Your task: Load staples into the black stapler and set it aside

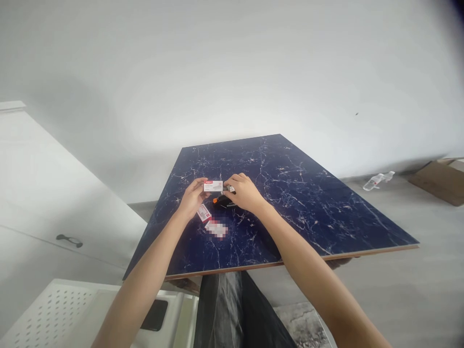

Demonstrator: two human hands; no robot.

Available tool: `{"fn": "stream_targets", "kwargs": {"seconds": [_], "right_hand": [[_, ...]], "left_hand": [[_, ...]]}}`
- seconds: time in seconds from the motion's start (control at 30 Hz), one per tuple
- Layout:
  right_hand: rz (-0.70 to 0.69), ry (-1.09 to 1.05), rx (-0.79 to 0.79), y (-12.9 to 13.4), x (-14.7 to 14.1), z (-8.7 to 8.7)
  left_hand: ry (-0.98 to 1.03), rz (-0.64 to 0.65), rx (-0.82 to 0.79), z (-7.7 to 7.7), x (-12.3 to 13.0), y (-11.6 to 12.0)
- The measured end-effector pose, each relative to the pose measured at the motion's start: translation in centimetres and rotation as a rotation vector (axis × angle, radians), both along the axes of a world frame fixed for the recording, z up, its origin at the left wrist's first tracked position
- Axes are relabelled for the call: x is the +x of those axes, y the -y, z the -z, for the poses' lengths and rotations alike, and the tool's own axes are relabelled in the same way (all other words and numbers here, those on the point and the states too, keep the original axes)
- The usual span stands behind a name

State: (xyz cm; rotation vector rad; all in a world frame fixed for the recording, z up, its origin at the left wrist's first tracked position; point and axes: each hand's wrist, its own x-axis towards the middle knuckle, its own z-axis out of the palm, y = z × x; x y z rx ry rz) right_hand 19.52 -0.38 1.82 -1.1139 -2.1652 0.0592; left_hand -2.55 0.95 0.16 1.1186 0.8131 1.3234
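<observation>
My left hand (pixel 194 197) pinches the left end of a small red-and-white staple box (pixel 213 186), held level above the table. My right hand (pixel 241 190) is closed at the box's right end. A small greyish thing shows at its fingertips, too small to make out. Just below the hands lies a black stapler (pixel 225 202) with an orange tip, partly covered by my right hand. A second red-and-white box (pixel 204 213) rests on the table near my left wrist. Beside it is a blurred, pixelated white-and-red item (pixel 217 229).
The dark blue marbled table (pixel 308 212) stands against a pale wall. A white cabinet (pixel 43 193) is on the left, and a white perforated chair (pixel 54 314) at lower left. A plastic bottle (pixel 378 181) and a cardboard box (pixel 440 181) lie on the floor to the right.
</observation>
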Motion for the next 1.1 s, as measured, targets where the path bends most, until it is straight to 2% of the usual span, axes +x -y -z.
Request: {"fn": "stream_targets", "kwargs": {"seconds": [0.13,0.33,0.5,0.77,1.0,1.1], "right_hand": [[-0.021,-0.037,-0.039,-0.20,0.04,0.08],[-0.022,-0.085,-0.004,-0.54,0.45,0.12],[-0.022,-0.011,0.026,-0.64,0.72,0.17],[-0.016,-0.040,-0.074,-0.47,0.37,0.36],[-0.011,-0.023,-0.049,-0.11,0.44,-0.09],[-0.027,-0.030,-0.084,0.04,0.51,-0.36]], "left_hand": [[0.015,0.002,0.006,-0.12,0.02,0.08],[0.012,-0.008,-0.001,-0.39,0.11,0.23],[0.011,-0.005,-0.017,-0.35,0.24,0.21],[-0.032,-0.018,0.006,0.04,0.20,0.02],[-0.002,-0.037,0.000,-0.17,0.35,-0.05],[-0.010,-0.051,0.007,-0.20,0.30,-0.08]]}}
